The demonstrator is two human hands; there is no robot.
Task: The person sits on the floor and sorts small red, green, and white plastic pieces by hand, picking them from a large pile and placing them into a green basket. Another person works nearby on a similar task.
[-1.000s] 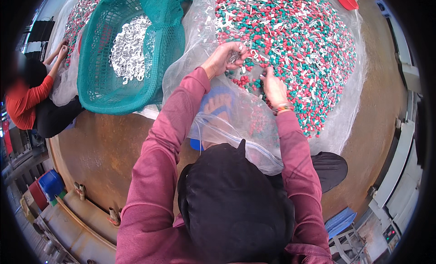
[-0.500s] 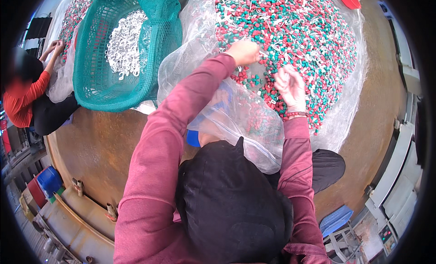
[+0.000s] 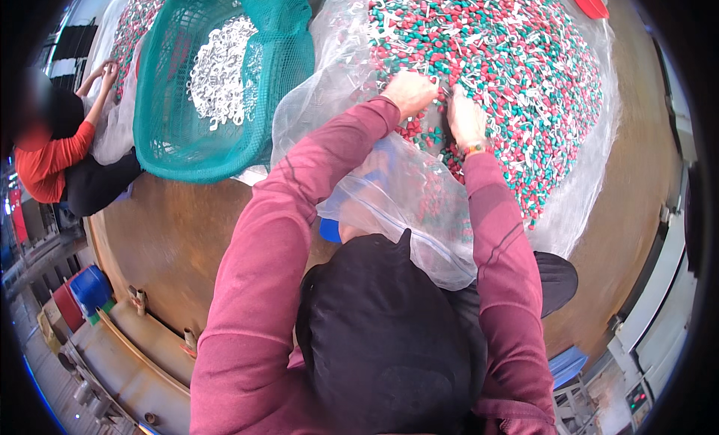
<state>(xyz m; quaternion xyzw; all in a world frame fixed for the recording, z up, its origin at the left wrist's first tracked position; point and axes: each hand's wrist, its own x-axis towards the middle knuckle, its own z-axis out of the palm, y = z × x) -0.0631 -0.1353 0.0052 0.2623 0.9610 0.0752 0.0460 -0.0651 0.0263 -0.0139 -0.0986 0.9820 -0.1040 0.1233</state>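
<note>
A broad pile of small red, green and white plastic pieces lies on a pale mesh sheet. My left hand is over the pile's near left part, its fingers bent together at the tips. Whatever they pinch is too small to name. Just to its right, my right hand reaches down among the pieces. Its fingers are drawn together, with the tips partly hidden. Between and below the hands shows a thinly covered patch with scattered red and green pieces.
A green basket lined with green netting stands at the left, holding a heap of white hook-shaped pieces. Beyond it a co-worker in an orange top sits at another pile. A red tray rests at the far right.
My right hand has moved forward and left, down to the pieces close beside my left hand; its fingers were raised and loosely curled before. My left hand stays near the same spot.
</note>
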